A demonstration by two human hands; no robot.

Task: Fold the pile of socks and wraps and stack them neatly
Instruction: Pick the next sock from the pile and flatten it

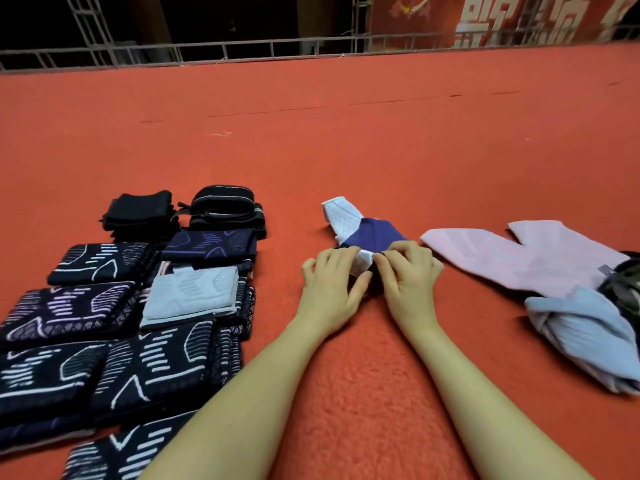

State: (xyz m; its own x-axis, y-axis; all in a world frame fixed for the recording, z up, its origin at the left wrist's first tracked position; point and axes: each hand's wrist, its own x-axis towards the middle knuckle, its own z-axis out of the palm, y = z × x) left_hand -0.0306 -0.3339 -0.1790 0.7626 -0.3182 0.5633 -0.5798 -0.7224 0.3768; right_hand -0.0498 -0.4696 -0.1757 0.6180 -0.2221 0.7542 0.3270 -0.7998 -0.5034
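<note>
A white and dark blue sock [360, 227] lies on the red carpet in the middle, its white end pointing away from me. My left hand [330, 285] and my right hand [407, 277] meet at its near end, and their fingertips pinch the white fabric there. Folded dark patterned socks [104, 317] lie in rows at the left, with a pale folded one [192, 294] among them. Behind them sit folded black wraps [225, 207]. Unfolded pink socks [530, 258] and a light blue piece [585, 332] lie at the right.
Red carpet [346, 140] stretches far ahead to a metal railing [225, 50] and a red banner at the back. A dark camouflage-patterned item [623, 285] shows at the right edge.
</note>
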